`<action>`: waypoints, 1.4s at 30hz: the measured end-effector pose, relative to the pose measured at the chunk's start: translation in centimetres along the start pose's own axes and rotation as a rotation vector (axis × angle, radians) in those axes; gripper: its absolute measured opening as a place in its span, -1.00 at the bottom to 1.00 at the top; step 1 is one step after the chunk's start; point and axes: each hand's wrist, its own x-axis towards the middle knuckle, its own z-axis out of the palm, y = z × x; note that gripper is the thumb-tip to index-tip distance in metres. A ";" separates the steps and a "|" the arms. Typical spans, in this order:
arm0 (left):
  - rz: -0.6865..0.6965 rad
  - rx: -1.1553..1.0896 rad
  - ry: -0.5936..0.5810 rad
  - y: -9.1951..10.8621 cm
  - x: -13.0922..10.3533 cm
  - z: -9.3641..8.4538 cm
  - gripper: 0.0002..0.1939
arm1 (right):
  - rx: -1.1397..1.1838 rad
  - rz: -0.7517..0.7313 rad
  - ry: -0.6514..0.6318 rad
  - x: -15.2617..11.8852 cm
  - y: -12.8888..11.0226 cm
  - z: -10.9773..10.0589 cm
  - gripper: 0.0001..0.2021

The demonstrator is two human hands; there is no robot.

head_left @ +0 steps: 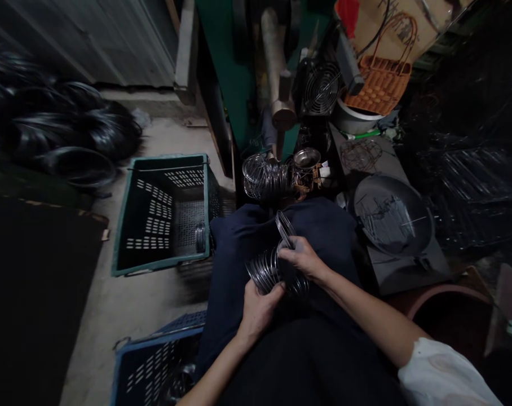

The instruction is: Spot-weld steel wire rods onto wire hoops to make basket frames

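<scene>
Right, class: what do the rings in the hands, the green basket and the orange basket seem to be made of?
Rings: smooth metal wire, probably steel, judging by bright glints.
Green basket: probably moulded plastic, fairly smooth, given its regular slots.
Orange basket: slightly glossy wicker or imitation, visibly woven.

Head-worn camera looking forward and steeply down, hands and lap close below, green crate farther off

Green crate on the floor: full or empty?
Nearly empty: the green crate shows bare slotted walls and mesh bottom, with just a small stack of wire rings in view, by the side nearest the person's legs.
</scene>
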 end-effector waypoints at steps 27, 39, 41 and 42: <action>-0.209 -0.362 -0.185 0.3 1.3 0.0 -0.69 | -0.536 -0.145 -0.107 -7.1 0.1 -2.5 -0.63; -0.404 -0.349 -0.165 1.8 5.0 2.0 -0.63 | -0.639 -0.010 -0.114 -8.4 -0.4 -2.1 -0.59; -0.410 -0.376 -0.158 1.3 5.7 2.0 -0.62 | -0.623 0.039 -0.126 -8.2 -0.3 -2.2 -0.47; -0.413 -0.405 -0.165 1.1 5.8 2.0 -0.61 | -0.629 0.062 -0.115 -8.1 -0.3 -2.1 -0.42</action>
